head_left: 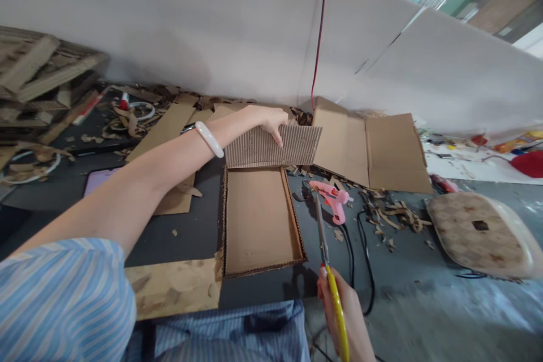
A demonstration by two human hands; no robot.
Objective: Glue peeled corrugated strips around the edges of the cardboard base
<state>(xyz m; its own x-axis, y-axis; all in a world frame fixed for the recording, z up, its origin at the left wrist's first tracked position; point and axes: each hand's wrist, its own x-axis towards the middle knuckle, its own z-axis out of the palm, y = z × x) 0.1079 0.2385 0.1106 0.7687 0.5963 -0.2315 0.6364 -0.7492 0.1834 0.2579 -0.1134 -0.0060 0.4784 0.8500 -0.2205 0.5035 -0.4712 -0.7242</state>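
Observation:
My left hand reaches forward and grips the top edge of a corrugated cardboard strip, held upright at the far end of a shallow cardboard tray. A white bangle sits on that wrist. My right hand is closed on the yellow handle of a pair of scissors, whose blades point away toward a pink hot glue gun lying to the right of the tray.
Folded cardboard sheets lean against a white wall behind. A flat cardboard piece lies near me at the left. Cardboard scraps, black cables and a round patterned cushion lie at the right. Stacked cardboard fills the far left.

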